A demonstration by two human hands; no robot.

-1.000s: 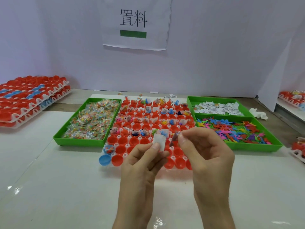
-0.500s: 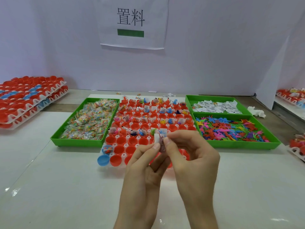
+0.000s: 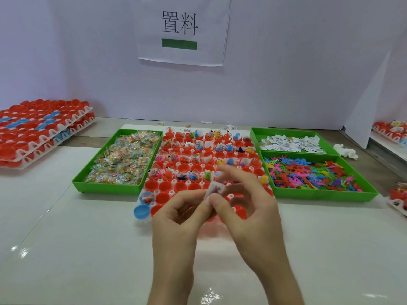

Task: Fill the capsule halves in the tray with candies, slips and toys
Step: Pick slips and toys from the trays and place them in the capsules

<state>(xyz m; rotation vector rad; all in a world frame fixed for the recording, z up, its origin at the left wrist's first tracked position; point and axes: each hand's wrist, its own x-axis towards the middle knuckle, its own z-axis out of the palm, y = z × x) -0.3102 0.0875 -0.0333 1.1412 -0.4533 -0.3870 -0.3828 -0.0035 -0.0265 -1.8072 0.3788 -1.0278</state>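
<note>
At the far left, two stacked trays point(image 3: 41, 130) of red and blue capsule shells sit on the table point(image 3: 88, 249), well apart from the rest. Next comes the candy bin point(image 3: 105, 188), a green bin heaped with small clear packets of coloured candies point(image 3: 125, 157).

Just beside it, touching or nearly touching its right wall, stands the capsule tray point(image 3: 154, 191), a white tray with rows of red capsule halves point(image 3: 167, 186). The far rows and part of the middle rows hold slips and small toys. The nearest rows on the left side are bare inside. A blue capsule half point(image 3: 142, 211) sits at the tray's near left corner, and the half just behind it holds a candy packet.

Over the near edge of the tray the two hands meet. The left hand point(image 3: 176, 219) pinches a small white slip point(image 3: 214, 189) between thumb and forefinger, its other fingers curled under. The right hand point(image 3: 248, 208) has its thumb against the same slip. Its fingers are raised, loosely bent and blurred, so I cannot tell whether it grips the slip. The slip is held in the air above the tray's near rows, not in any half.

On the wall above hangs a paper sign point(image 3: 182, 29) with two black characters and a green bar.

To the right of the tray are two green bins, one behind the other. The farther slip bin point(image 3: 255, 137) holds white printed slips point(image 3: 290, 144). The nearer toy bin point(image 3: 319, 195) holds a tangle of coloured toys point(image 3: 308, 170).
</note>
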